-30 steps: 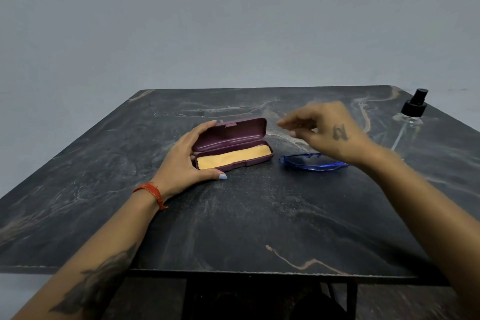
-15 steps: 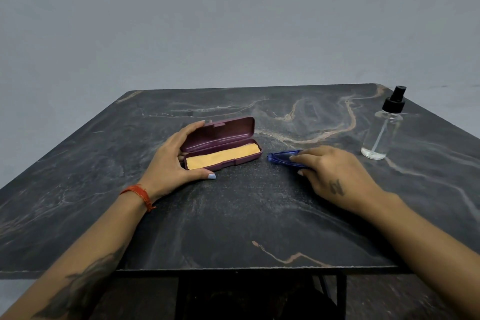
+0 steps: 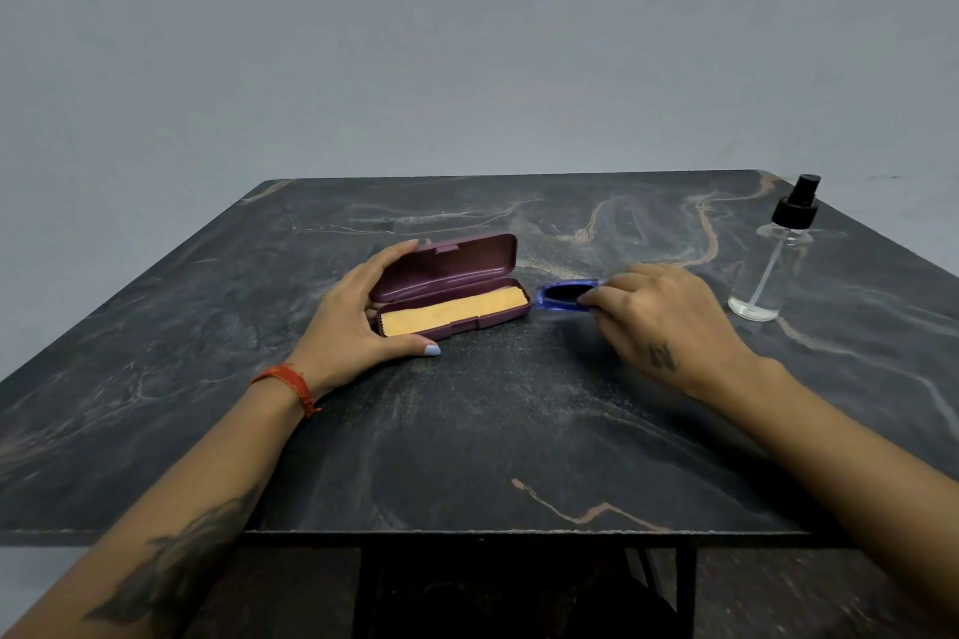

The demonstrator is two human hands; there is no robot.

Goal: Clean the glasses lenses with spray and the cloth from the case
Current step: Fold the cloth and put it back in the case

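- Two hands at work on the worktop (image 3: 467, 457).
- Left hand (image 3: 358, 322) curled round the open case (image 3: 449, 288), likely steadying it; cloth (image 3: 451, 310) lay inside.
- Right hand (image 3: 659, 311) fingers (image 3: 604, 297) pinched the blue glasses (image 3: 563, 295), just beside the case, probably to lift them.
- Spray bottle (image 3: 773, 260) stood apart, right.

Illumination is soft, even and moderately dim, with a cool grey cast on the wall (image 3: 467, 42). No single source direction is evident. Shadows are faint and diffuse; a weak one lies on the table (image 3: 493, 431) beside the right forearm. The matt marble surface shows no hard glare; the clear spray bottle (image 3: 773, 265) carries small highlights. Wide-angle distortion splays the table edges outward. The right hand (image 3: 669, 322) shows slight motion blur; the centre is reasonably sharp.
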